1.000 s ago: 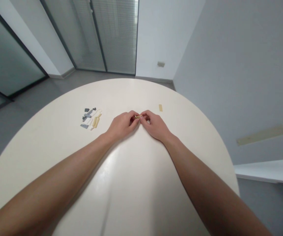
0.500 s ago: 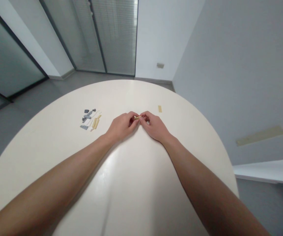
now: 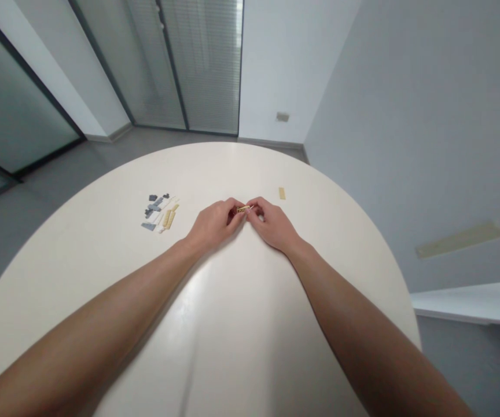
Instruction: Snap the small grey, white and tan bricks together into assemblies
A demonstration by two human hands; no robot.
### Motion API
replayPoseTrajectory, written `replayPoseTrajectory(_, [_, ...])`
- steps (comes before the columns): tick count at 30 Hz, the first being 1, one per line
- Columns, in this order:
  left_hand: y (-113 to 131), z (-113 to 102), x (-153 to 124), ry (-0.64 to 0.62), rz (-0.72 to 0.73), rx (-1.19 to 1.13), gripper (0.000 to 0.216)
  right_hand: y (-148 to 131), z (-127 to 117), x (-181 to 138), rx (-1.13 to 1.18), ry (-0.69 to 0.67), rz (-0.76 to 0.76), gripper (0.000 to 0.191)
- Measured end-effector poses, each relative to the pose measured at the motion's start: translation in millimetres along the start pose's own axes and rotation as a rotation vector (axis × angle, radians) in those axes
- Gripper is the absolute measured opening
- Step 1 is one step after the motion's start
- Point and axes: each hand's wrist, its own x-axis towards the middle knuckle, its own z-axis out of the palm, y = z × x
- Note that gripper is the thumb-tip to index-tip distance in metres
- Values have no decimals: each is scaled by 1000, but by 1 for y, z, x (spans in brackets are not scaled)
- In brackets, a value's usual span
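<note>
My left hand (image 3: 217,221) and my right hand (image 3: 274,223) meet over the middle of the table, fingertips almost touching. Between them is a small tan building-block piece (image 3: 243,209), pinched by the thumb and fingers of both hands. Fingers cover much of it, so its full shape is hidden. To the left lies a loose pile of small pieces: grey ones (image 3: 155,207), tan ones (image 3: 169,219) and thin white ones. A single flat tan piece (image 3: 282,193) lies apart, beyond my right hand.
The pieces lie on a round white table (image 3: 232,324), whose curved far edge runs near the glass partition (image 3: 206,69). A grey wall (image 3: 427,116) with a strip of tape (image 3: 462,239) stands to the right.
Both hands stay in the same place, with only slight finger movement around the tan piece. The pile and the lone tan piece lie as before.
</note>
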Motion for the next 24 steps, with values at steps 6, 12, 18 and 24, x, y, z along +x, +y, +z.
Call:
replayPoseTrajectory(6, [0,0,0,0,-2,-2,28,0,0,0,-1,-3,-2,19])
replayPoseTrajectory(12, [-1,0,0,-2,7,5,27,0,0,0,-17,-4,3,19])
replayPoseTrajectory(18, [-1,0,0,-4,5,5,28,-2,0,-1,-15,-13,10,19])
replayPoseTrajectory(24, [-2,0,0,-4,17,5,28,0,1,0,-12,-13,9,19])
